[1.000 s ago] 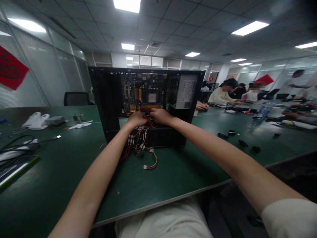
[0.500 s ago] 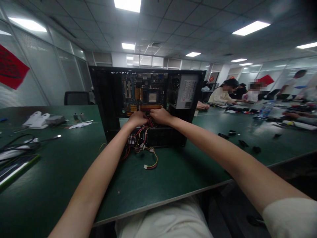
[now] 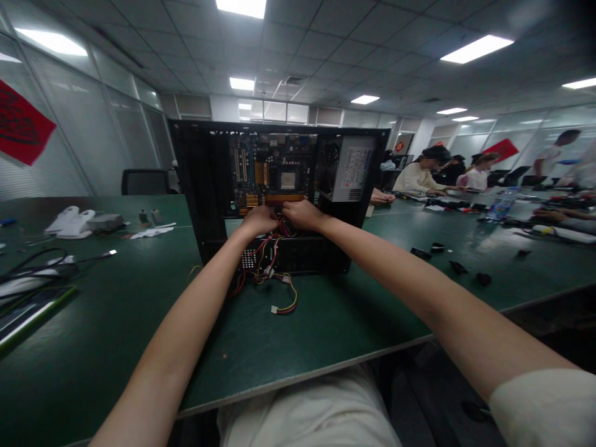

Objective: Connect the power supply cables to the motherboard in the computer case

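Black case (image 3: 307, 256), open side facing me. My left hand (image 3: 258, 222) and right hand (image 3: 302, 215) near each other, low inside case, fingers curled at wires (image 3: 285, 229); cannot tell whether either pinches. Board (image 3: 275, 162) in case's upper part; loose plug (image 3: 274, 310) in front of case. Hard tug on tangled wires could strain them or tip case; slipping finger could scrape board. Since earlier frame: hands nearly unmoved in case; view shifted slightly.

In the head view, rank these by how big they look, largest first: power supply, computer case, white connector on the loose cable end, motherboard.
1. Computer case
2. Motherboard, partly covered by the hands
3. Power supply
4. White connector, smallest despite looking nearest
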The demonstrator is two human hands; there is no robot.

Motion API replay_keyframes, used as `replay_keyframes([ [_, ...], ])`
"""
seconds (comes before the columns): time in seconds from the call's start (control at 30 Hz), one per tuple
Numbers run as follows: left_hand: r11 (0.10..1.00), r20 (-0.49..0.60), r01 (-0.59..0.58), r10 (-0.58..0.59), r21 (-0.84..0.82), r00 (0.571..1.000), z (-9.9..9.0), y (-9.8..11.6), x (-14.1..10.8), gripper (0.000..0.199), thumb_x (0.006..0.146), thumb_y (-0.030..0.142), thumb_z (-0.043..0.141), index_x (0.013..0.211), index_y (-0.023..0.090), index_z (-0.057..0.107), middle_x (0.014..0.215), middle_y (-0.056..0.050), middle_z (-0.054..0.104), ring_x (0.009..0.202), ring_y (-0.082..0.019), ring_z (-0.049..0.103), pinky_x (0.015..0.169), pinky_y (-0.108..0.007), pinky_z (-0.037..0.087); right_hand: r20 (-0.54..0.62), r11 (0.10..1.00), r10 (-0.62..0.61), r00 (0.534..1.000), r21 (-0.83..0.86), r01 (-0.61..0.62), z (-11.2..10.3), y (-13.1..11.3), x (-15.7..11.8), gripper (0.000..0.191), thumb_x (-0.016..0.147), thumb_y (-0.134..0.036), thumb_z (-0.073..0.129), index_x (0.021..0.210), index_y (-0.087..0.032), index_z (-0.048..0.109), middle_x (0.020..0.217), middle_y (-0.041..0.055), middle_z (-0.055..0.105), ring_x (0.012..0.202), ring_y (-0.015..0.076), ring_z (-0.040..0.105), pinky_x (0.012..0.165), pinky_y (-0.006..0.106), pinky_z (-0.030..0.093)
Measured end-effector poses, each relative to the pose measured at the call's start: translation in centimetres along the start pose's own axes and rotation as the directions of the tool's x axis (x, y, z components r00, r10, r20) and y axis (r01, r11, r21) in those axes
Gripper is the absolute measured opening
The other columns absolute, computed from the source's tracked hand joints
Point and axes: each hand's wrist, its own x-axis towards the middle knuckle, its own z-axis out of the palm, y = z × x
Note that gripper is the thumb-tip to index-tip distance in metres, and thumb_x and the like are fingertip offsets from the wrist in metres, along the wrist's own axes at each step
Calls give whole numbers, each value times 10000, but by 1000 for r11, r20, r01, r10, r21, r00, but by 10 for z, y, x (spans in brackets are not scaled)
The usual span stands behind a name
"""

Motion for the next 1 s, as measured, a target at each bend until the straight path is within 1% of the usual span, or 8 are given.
replay_keyframes([
  [0.23, 999, 13, -50, 50, 3, 999, -4, 3, -3, 336, 890, 247, 615, 1057, 153, 892, 1007, -123, 855, 983, -274, 786, 783, -282, 525, 25, 999, 16, 1000, -30, -16, -4, -2, -1, 346, 1058, -143, 476, 1268, -38, 730, 1293, 242, 695, 1128, 343, 698, 751, 374, 421],
  [0.33, 998, 23, -68, 68, 2, 997, -5, 4, -4, 339, 909, 244, 606, 1064, 141, 889, 1027, -124, 856, 965, -256, 784, 770, -276, 516, 24, 999, 32, 999, -21, -31, -3, -4, -1, 357, 1055, -136, 469, 1284, -39, 724, 1307, 250, 689, 1121, 343, 702, 755, 373, 441],
  [0.47, 998, 25, -68, 68, 5, 997, -4, 3, -4, 334, 929, 269, 615, 1071, 139, 888, 1050, -122, 859, 978, -253, 786, 780, -268, 525, 14, 992, 125, 992, 25, -126, -3, -7, -3, 366, 1082, -215, 479, 1297, -80, 743, 1307, 230, 695, 1069, 335, 727, 754, 376, 469],
  [0.57, 997, 19, -78, 78, 5, 997, -3, 2, -3, 321, 933, 273, 623, 1060, 148, 890, 1053, -113, 861, 979, -253, 788, 808, -269, 536, 14, 978, 184, 983, 95, -184, -3, -8, -9, 360, 1081, -282, 534, 1325, -127, 750, 1333, 197, 702, 1078, 322, 737, 768, 363, 486],
  [0.7, 996, 14, -90, 90, -7, 996, -1, 1, -3, 311, 948, 286, 628, 1055, 163, 893, 1071, -107, 862, 1000, -253, 792, 842, -267, 545, 15, 945, 257, 966, 203, -254, -6, -5, -18, 346, 1024, -179, 588, 1322, -154, 763, 1340, 147, 731, 1174, 297, 719, 833, 337, 504],
  [0.77, 996, 16, -85, 85, -12, 996, -1, 1, -4, 306, 945, 278, 634, 1063, 163, 892, 1066, -111, 862, 997, -255, 795, 838, -270, 548, 34, 927, 296, 954, 231, -296, -8, -4, -21, 346, 1000, -132, 596, 1293, -138, 780, 1334, 149, 746, 1211, 293, 708, 879, 331, 508],
  [0.9, 996, 10, -90, 90, -16, 996, -2, 2, -4, 323, 960, 276, 624, 1100, 153, 888, 1099, -129, 857, 1051, -274, 794, 878, -284, 555, 67, 911, 332, 941, 236, -338, -12, -4, -22, 329, 1026, -133, 562, 1232, -119, 819, 1284, 179, 781, 1205, 307, 715, 927, 344, 515],
  [1.0, 995, 9, -99, 99, -14, 995, -2, 2, -5, 330, 970, 286, 622, 1109, 149, 887, 1094, -136, 857, 1036, -275, 796, 872, -285, 557, 87, 904, 345, 935, 236, -356, -14, -5, -22, 352, 1050, -158, 531, 1213, -144, 843, 1234, 181, 808, 1157, 315, 739, 901, 351, 527],
])
